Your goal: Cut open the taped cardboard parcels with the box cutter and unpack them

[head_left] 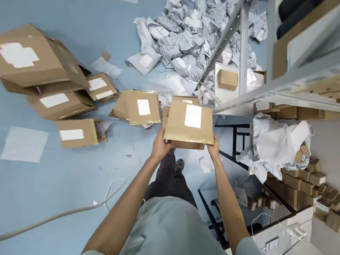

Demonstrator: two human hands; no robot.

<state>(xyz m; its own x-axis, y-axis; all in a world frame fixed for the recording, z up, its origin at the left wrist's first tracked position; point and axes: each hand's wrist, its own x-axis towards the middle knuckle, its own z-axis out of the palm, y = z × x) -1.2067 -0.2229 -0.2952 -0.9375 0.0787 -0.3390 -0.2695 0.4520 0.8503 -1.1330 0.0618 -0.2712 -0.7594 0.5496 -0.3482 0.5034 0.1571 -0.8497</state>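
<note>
Head view: my left hand and right hand clamp the box; slackening could tip it toward twelve o'clock.

One left hand and one right hand at centre — one labelled carton between them. Five labelled boxes, nine to ten o'clock; two smooth white sheets, nine and eleven; one thick hose, eight; one shoe, six. Grey bags, twelve — too heaped to count.
</note>
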